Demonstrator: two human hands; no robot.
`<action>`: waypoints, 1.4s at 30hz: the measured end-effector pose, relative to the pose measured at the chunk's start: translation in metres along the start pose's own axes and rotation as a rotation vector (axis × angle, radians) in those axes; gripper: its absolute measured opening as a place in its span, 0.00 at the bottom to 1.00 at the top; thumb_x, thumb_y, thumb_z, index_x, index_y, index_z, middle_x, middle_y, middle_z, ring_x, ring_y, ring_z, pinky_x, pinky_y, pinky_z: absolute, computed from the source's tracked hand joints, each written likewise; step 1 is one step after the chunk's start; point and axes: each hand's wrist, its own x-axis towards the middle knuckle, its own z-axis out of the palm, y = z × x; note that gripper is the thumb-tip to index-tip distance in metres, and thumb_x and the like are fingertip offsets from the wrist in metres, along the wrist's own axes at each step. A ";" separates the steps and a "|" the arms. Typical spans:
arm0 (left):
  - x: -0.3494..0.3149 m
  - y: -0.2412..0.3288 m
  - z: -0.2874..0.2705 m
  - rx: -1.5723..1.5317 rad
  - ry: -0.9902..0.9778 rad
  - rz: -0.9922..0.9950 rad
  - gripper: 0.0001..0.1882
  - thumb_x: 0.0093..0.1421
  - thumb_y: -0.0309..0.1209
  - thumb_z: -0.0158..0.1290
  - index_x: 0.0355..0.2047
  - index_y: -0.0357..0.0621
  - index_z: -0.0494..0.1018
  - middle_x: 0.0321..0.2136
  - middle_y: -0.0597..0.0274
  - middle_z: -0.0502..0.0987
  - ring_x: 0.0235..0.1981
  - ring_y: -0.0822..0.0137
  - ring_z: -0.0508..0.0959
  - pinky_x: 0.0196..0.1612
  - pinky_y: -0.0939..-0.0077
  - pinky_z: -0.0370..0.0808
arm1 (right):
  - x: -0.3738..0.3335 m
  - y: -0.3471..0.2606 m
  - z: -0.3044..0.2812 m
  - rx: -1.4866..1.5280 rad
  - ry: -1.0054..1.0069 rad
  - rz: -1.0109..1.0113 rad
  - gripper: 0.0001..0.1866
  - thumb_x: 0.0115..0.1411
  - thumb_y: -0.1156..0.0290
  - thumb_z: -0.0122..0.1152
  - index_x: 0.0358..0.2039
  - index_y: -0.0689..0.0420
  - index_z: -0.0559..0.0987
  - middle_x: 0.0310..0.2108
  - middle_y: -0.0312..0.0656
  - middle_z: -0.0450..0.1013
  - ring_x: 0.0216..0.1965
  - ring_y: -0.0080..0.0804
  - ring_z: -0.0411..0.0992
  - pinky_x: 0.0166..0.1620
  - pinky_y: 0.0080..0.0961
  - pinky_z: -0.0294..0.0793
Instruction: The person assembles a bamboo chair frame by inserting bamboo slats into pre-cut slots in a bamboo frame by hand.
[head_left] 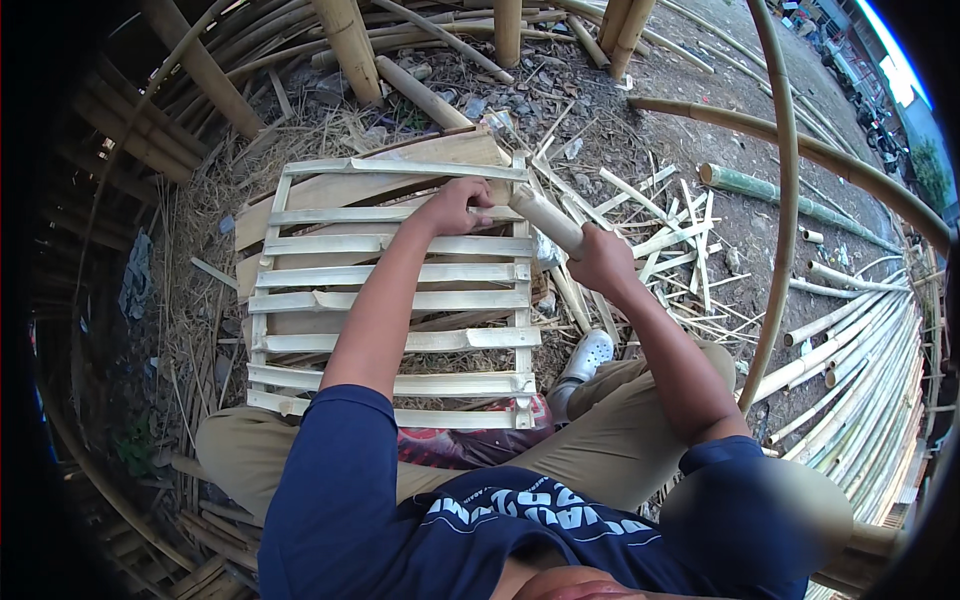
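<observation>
A ladder-like frame of pale split-bamboo slats (390, 301) lies in front of me, its slats running across two side rails. My left hand (462, 207) is closed, fingers curled at the second slat (340, 215) from the far end, near the right rail (522, 330). My right hand (602, 258) grips a short, thick bamboo piece (545, 217). That piece's far end sits over the frame's right rail, close to the second slat's end; I cannot tell whether they touch. Wooden boards (420, 152) lie beneath the frame.
Split bamboo offcuts (690, 235) litter the ground right of the frame. A stack of bamboo poles (860, 360) lies at the right. Upright bamboo posts (347, 50) stand along the far side. A curved bamboo pole (786, 200) arches at my right. My clog (590, 355) is beside the frame.
</observation>
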 end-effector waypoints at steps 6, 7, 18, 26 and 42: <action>0.002 0.005 0.002 0.033 0.026 -0.011 0.14 0.48 0.23 0.72 0.32 0.36 0.77 0.42 0.57 0.80 0.45 0.59 0.80 0.53 0.68 0.75 | -0.003 -0.014 -0.033 0.481 0.415 0.070 0.21 0.51 0.63 0.69 0.41 0.62 0.76 0.32 0.58 0.81 0.36 0.59 0.81 0.43 0.51 0.79; 0.003 0.008 0.008 -0.002 0.025 -0.019 0.14 0.48 0.22 0.72 0.32 0.36 0.77 0.41 0.57 0.80 0.44 0.59 0.80 0.53 0.67 0.75 | -0.003 0.002 -0.007 0.292 0.267 0.075 0.21 0.51 0.63 0.69 0.41 0.62 0.75 0.31 0.58 0.80 0.35 0.60 0.81 0.42 0.51 0.79; -0.003 0.000 -0.004 0.020 0.034 0.020 0.15 0.47 0.22 0.72 0.30 0.37 0.74 0.40 0.57 0.80 0.43 0.60 0.80 0.52 0.68 0.75 | -0.002 -0.013 -0.023 0.092 0.029 0.016 0.19 0.47 0.66 0.69 0.40 0.59 0.79 0.34 0.56 0.81 0.38 0.58 0.81 0.44 0.50 0.80; -0.006 -0.004 0.000 0.038 0.101 0.075 0.15 0.47 0.25 0.74 0.31 0.36 0.79 0.38 0.57 0.80 0.39 0.59 0.81 0.47 0.69 0.77 | 0.003 0.001 -0.015 0.013 0.085 0.053 0.18 0.49 0.65 0.69 0.38 0.61 0.76 0.31 0.58 0.80 0.37 0.59 0.80 0.42 0.51 0.79; -0.005 0.011 -0.004 0.073 0.025 -0.003 0.19 0.44 0.23 0.73 0.30 0.39 0.71 0.38 0.58 0.79 0.43 0.60 0.79 0.52 0.67 0.75 | 0.033 -0.004 0.029 1.288 -0.369 0.106 0.25 0.56 0.71 0.67 0.53 0.66 0.75 0.45 0.46 0.79 0.40 0.36 0.80 0.37 0.34 0.84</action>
